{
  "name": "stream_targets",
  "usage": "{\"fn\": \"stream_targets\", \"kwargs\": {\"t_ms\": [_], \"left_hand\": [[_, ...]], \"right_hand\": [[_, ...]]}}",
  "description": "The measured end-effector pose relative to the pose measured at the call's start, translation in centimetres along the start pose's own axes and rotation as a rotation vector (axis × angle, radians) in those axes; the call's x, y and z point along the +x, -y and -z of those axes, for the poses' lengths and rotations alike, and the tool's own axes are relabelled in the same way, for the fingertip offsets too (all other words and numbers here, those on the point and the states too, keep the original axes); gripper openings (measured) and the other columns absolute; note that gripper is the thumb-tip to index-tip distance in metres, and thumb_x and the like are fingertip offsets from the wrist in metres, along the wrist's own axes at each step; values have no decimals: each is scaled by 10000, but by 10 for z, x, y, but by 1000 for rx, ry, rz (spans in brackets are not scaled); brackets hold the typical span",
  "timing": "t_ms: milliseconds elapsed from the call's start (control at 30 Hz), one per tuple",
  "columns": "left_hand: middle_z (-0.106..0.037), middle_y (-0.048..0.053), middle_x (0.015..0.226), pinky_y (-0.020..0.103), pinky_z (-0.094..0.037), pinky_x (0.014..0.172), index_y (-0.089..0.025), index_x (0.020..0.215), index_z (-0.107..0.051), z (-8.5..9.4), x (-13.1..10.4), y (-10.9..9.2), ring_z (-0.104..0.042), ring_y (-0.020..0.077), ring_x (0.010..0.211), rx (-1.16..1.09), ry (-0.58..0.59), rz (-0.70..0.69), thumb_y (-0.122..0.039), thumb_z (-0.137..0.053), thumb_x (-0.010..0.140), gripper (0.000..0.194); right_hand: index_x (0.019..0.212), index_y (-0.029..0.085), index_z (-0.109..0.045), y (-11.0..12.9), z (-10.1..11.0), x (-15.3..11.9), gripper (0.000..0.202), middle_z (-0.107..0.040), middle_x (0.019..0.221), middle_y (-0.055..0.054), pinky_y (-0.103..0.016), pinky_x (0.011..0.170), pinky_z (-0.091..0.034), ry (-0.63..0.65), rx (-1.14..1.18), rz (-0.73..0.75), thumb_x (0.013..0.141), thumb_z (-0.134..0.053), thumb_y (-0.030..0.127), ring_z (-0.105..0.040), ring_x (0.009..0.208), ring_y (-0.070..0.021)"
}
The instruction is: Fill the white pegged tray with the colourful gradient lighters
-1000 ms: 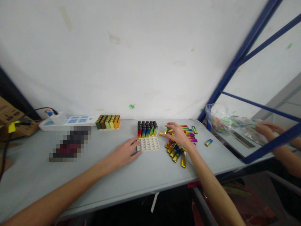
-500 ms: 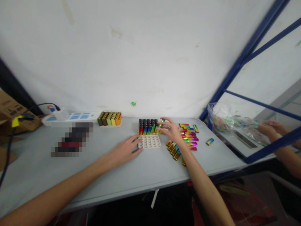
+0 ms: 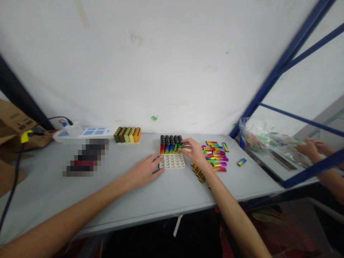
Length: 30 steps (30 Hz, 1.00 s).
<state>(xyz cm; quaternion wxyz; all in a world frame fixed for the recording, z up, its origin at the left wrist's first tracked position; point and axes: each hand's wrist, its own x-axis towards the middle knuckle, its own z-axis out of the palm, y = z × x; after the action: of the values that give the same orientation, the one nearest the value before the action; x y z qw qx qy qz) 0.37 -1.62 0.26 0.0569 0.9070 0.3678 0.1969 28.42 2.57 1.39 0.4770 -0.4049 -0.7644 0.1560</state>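
Several colourful tubes with black tops stand upright in rows (image 3: 168, 144) near the wall. Directly in front of them lies a white tray (image 3: 172, 161) with round holes. My left hand (image 3: 147, 170) rests on the table with its fingers apart, touching the tray's left edge. At the right end of the black-topped rows, the fingers of my right hand (image 3: 194, 152) are closed on a green tube (image 3: 181, 145) with a dark top. A pile of shiny multicoloured tubes (image 3: 215, 156) lies to the right, partly hidden behind my right forearm.
A block of tubes with gold tops (image 3: 127, 134) and a white power strip (image 3: 92, 132) stand by the wall at the left. A single tube (image 3: 241, 162) lies far right. Beyond a blue metal frame (image 3: 264, 89), another person's hands (image 3: 311, 147) work near clear plastic bags.
My right hand has brought the green tube down and left, from above the rows' right side to their right end. The view has shifted slightly. My left hand stays by the tray.
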Motion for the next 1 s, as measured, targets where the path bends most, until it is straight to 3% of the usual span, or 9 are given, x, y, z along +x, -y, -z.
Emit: {"fn": "stream_targets", "kwargs": {"t_ms": [200,400,667,1000], "left_hand": [[-543,143,1387,450,-486,1107,-168,1304,-571,2,0,-3,-594,285,1229,15,24,-1,-375,-481,1015,367],[-559,137,1366,439,-489,1100,-183,1275,-586,2,0,-3,-608,276,1205,-4,1,-6,-395,-477,1012,355],[-569,133,1353,432,-496,1090,-186,1266,-596,1,0,-2,-619,277,1191,-16,-8,1,-410,-481,1011,358],[-561,138,1360,446,-498,1088,-179,1285,-584,-1,0,-1,-612,284,1195,8,1,-1,-402,-479,1015,366]], "right_hand": [[1126,209,-714,6,2,1,303,-719,1026,-81,-386,858,-626,-4,-152,108,933,-676,439,-710,825,-185],[1165,234,-720,12,-1,2,341,-660,1037,-74,-340,797,-643,9,-136,116,968,-608,490,-699,802,-162],[1196,242,-643,6,-2,1,291,-684,995,-66,-383,851,-612,2,-220,112,970,-620,424,-688,828,-196],[1168,236,-693,15,3,3,246,-656,947,-62,-332,833,-582,83,-272,188,1006,-567,372,-665,821,-186]]}}
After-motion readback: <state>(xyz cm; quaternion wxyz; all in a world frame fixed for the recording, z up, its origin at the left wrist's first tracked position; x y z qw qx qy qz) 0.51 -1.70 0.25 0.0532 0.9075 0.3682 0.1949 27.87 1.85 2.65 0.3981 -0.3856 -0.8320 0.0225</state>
